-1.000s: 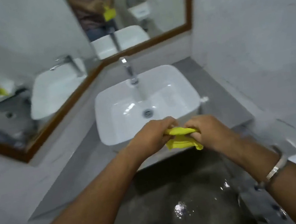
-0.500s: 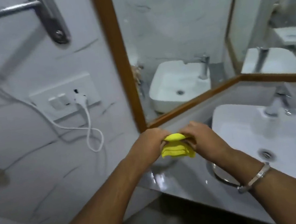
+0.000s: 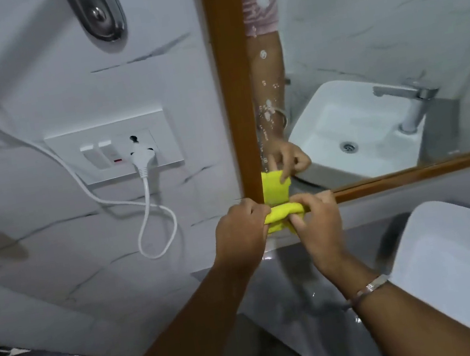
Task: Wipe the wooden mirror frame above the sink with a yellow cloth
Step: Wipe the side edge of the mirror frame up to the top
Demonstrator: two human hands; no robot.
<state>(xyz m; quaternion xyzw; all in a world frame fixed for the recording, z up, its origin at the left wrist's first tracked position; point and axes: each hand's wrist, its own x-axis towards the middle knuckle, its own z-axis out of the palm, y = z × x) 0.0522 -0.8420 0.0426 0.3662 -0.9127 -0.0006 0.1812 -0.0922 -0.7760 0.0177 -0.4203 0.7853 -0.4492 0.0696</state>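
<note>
- A yellow cloth (image 3: 283, 212), folded into a thick roll, sits at the picture's centre, just at the lower-left corner of the wooden mirror frame (image 3: 234, 86).
- The left hand (image 3: 240, 235) pinches its 9 o'clock end; the right hand (image 3: 318, 220) pinches its 3 o'clock end.
- The cloth looks soft, light and limp, so it likely needs bunching into one palm before rubbing.
- The sink (image 3: 453, 261) lies at 4 o'clock.

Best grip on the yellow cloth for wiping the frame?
Probably pinch the two ends of the folded cloth, as now: left hand from the left, right hand from the right. It is bunched into a short horizontal roll, so its middle stays free to press on the frame.
</note>
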